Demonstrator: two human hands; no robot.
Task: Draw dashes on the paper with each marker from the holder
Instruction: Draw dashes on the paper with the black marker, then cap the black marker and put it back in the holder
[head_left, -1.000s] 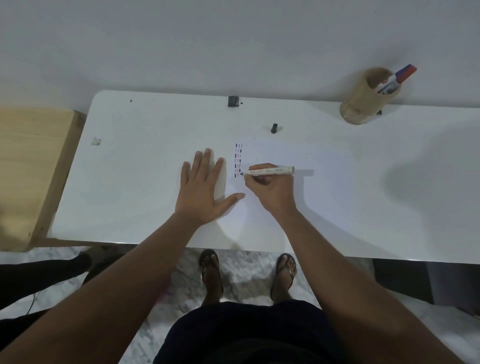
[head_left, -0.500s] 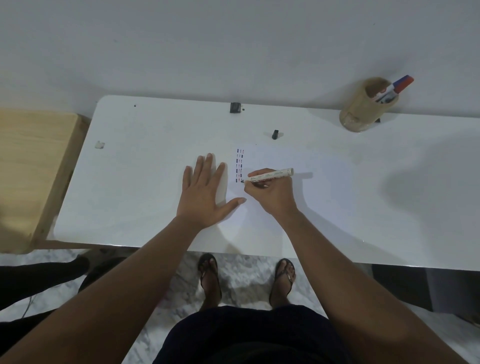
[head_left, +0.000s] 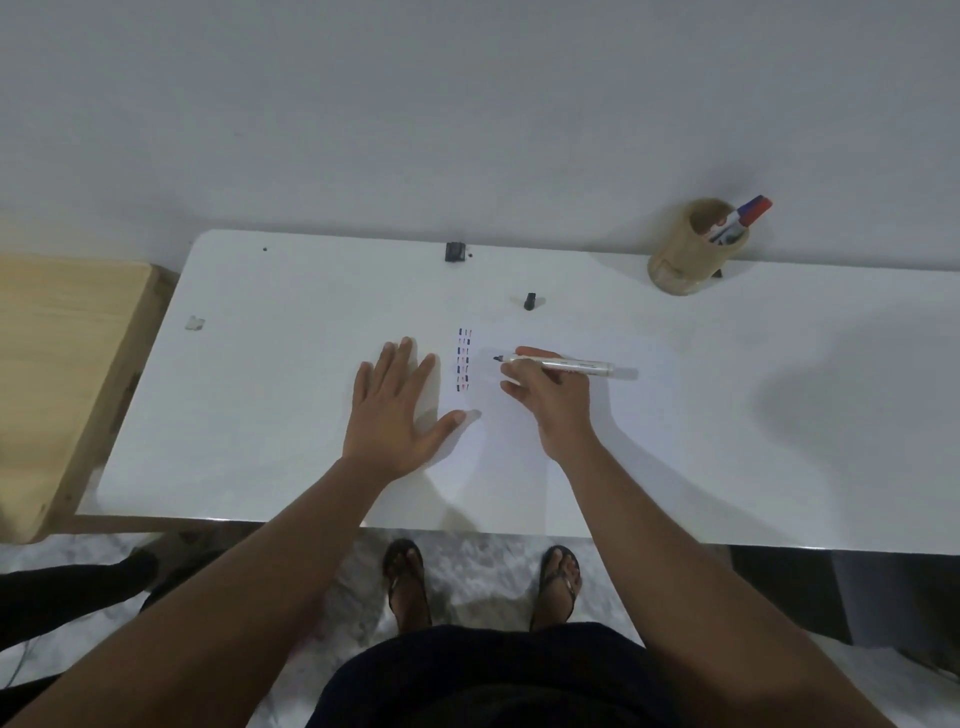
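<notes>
Two markers (head_left: 742, 221) stand in my holder (head_left: 685, 254), one uncapped marker (head_left: 558, 364) is pinched in my right hand's (head_left: 550, 400) grip, tip beside the dashes (head_left: 464, 359), left hand (head_left: 397, 410) spread flat on the paper (head_left: 519, 431).

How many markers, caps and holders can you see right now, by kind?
Markers: 3, namely 1 marker uncapped in the right hand and 2 markers in the holder
Loose black cap: 1
Wooden holder: 1
Paper with dashes, under the flat left hand: 1
Total: 6
</notes>
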